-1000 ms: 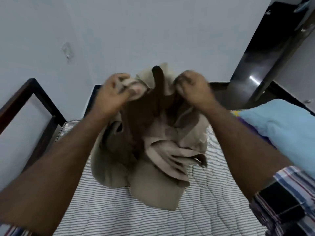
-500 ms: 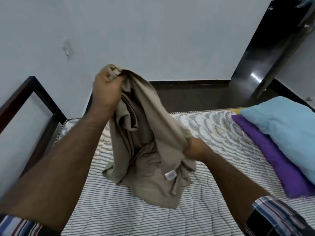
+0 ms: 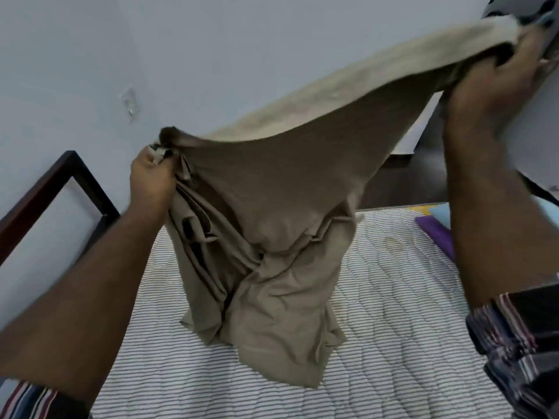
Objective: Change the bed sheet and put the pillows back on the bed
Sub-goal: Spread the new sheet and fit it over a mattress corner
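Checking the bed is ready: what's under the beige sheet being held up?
Under the beige sheet, gripped by the left hand and right hand, lies the bare striped mattress. The patch beneath its drooping folds is covered and cannot be seen.

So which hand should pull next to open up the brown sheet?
Probably the right hand: it grips an edge of the sheet raised high and far out. The left hand holds the bunched part low, so it can simply anchor.

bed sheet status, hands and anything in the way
Left hand grips one end of the beige sheet, right hand grips the other, raised high. Middle hangs bunched onto the bare striped mattress. Purple cloth at right edge, clear of sheet.
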`<state>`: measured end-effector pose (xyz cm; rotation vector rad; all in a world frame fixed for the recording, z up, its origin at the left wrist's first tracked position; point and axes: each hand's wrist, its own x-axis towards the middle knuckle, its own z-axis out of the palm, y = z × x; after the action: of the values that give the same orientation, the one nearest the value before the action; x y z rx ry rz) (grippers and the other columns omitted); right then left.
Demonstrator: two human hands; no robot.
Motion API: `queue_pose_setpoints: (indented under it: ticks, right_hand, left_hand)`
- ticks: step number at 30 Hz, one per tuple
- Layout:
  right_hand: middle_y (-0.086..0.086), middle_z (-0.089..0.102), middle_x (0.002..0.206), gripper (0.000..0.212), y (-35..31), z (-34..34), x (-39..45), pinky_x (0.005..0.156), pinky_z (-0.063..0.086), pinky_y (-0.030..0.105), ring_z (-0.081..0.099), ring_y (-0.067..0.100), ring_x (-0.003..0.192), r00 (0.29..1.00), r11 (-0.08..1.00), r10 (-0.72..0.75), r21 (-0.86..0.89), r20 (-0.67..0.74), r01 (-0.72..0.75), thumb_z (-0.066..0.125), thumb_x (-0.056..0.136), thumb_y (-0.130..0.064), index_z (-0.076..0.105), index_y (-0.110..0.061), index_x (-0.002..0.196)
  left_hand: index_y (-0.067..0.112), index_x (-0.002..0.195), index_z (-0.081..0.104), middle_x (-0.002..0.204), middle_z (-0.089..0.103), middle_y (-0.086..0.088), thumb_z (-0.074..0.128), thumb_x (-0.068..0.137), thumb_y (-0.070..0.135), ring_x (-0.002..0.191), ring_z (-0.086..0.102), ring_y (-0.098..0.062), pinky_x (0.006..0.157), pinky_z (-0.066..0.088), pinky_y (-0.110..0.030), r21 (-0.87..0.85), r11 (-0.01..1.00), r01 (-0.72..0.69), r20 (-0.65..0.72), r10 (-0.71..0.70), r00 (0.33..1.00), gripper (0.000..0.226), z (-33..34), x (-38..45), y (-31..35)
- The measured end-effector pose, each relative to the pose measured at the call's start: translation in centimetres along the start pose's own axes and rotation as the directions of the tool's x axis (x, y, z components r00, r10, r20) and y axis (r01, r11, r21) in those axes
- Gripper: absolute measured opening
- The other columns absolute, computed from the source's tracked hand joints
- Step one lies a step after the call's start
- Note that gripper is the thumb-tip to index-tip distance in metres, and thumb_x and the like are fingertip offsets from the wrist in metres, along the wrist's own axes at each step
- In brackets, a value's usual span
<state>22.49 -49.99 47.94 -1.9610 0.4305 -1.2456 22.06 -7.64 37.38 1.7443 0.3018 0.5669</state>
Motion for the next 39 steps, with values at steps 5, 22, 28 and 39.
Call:
queue_pose_setpoints:
  ticks: [5,22,28,39]
  right_hand:
    - [0.005,0.072,0.085,0.015,0.4,0.7,-7.2,0.076,0.05,0.035,0.063,0.015,0.081,0.926,0.983,-0.18,0.031,0.332,0.18,0.06,0.085,-0.025,0.074,-0.018,0.085]
    - [-0.005,0.072,0.095,0.039,-1.7,5.6,-24.8,0.084,0.056,0.03,0.069,0.015,0.091,0.534,0.835,-0.222,0.442,0.816,-0.328,0.086,0.075,-0.024,0.068,-0.023,0.109]
    - [-0.012,0.062,0.073,0.012,5.1,7.8,-28.2,0.065,0.038,0.028,0.056,0.006,0.072,0.437,0.994,-0.102,0.109,0.894,0.008,0.078,0.081,-0.026,0.067,-0.023,0.085]
    - [-0.006,0.05,0.062,0.044,3.8,9.4,-27.9,0.057,0.032,0.035,0.051,0.015,0.063,0.336,0.987,-0.058,0.004,0.94,0.161,0.069,0.09,-0.043,0.043,-0.02,0.061]
  left_hand:
    - [0.02,0.122,0.056,0.139,0.046,-0.017,0.066,0.067,0.061,0.126,0.05,-0.041,0.104,0.04,-0.05,0.645,0.759,0.096,0.087,-0.197,0.976,0.069,-1.7,0.3,-1.5]
    - [0.019,0.086,0.077,0.087,0.076,-0.001,0.072,0.08,0.019,0.086,0.071,-0.019,0.084,0.055,-0.043,-0.092,0.971,-0.221,0.563,0.234,0.793,0.007,1.0,-7.8,2.2]
    - [0.023,0.081,0.076,0.091,0.073,0.007,0.061,0.091,0.014,0.089,0.064,-0.01,0.085,0.049,-0.023,-0.357,0.932,-0.063,0.427,0.223,0.876,0.02,-4.2,-7.4,3.7]
    - [0.023,0.091,0.064,0.089,0.066,0.0,0.078,0.082,0.031,0.07,0.064,-0.002,0.07,0.053,-0.029,0.13,0.991,0.019,0.193,-0.044,0.98,0.018,-10.8,-4.9,-2.7]
